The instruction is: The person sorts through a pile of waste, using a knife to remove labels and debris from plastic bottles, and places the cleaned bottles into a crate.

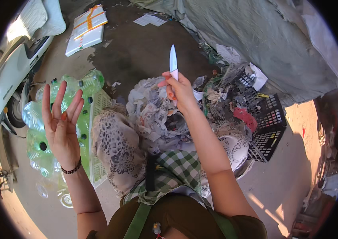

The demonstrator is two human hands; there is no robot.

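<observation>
My right hand [181,91] is raised over a heap of crumpled plastic bags and film [154,115], its fingers closed on the pale handle of a small knife [173,59]. The knife's blade points away from me. My left hand [63,128] is held up with its palm in view and fingers spread, with nothing in it. Behind and below it, green plastic bottles [84,86] fill a white slatted crate [100,104]. The bag heap sits between my knees, beyond my green checked apron [181,167].
A black plastic crate [269,128] with dirty scraps lies to the right, near a grey tarpaulin [270,47]. Foam boxes with orange tape [88,30] are on the ground at the upper left. A parked scooter [16,77] stands at the far left.
</observation>
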